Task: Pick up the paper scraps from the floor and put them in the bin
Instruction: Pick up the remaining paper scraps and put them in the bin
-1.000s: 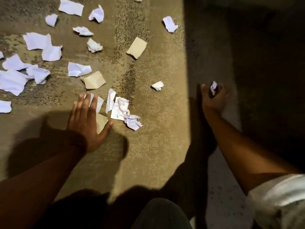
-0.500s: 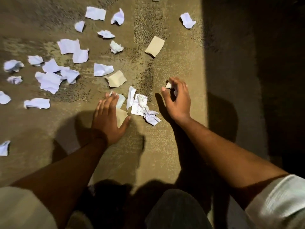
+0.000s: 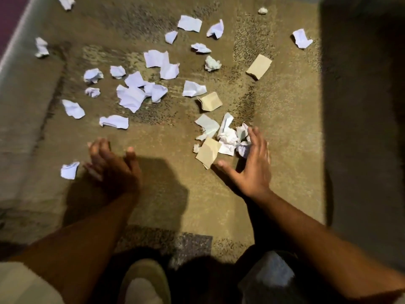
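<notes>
Many white and tan paper scraps lie on the brown carpet (image 3: 166,185). A small heap of crumpled white scraps (image 3: 228,139) with a tan scrap (image 3: 208,152) at its near side sits in the middle. My right hand (image 3: 249,165) is spread open, its fingers touching the right side of that heap, thumb stretched out toward the tan scrap. My left hand (image 3: 111,165), blurred, hovers open and holds nothing, to the right of a lone white scrap (image 3: 69,170). No bin shows in the head view.
Loose white scraps (image 3: 131,97) spread over the far left and centre, and another tan scrap (image 3: 259,66) lies far right. A dark shadowed strip (image 3: 361,128) runs down the right. A pale ledge (image 3: 19,47) borders the far left. My shoe (image 3: 144,281) is at the bottom.
My left hand has come off the tan scrap and swung left. My right hand has left the small scrap it pinched and now lies against the heap's right side. The view has shifted.
</notes>
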